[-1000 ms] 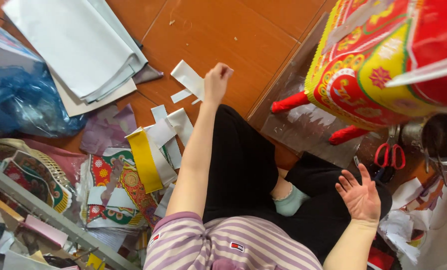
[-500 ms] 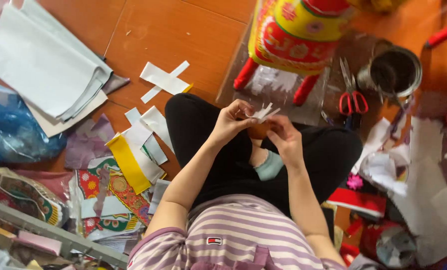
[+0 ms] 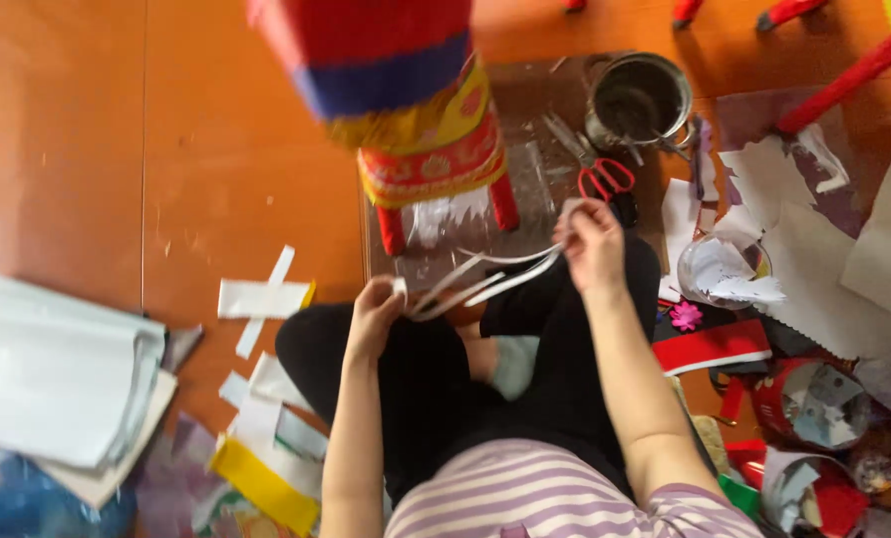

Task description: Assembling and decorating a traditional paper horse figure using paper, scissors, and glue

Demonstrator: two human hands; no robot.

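White paper strips (image 3: pixel 480 276) stretch across the middle of the frame between the two hands. The left hand (image 3: pixel 374 317) pinches their lower end just left of centre, fingers curled shut around it. The right hand (image 3: pixel 590 242) pinches the upper end, higher and to the right, thumb and fingers pressed together on the paper. The strips run on a slant, rising from left to right above the person's black-clad lap; they are thin, long and slightly bowed, several lying close together and parting a little near the middle.

Behind them, top centre, stands a paper model (image 3: pixel 406 100) in red, blue and yellow on short red legs. At upper right a metal pot (image 3: pixel 641 100) sits on the floor, dark inside; what it holds cannot be told. Red-handled scissors (image 3: pixel 597 171) lie just below it. At right a small round bowl (image 3: pixel 725 271) holds white paper scraps. At lower right a red tin (image 3: pixel 809 402) holds crumpled silvery paper. A stack of white sheets (image 3: pixel 52 369) lies at left.
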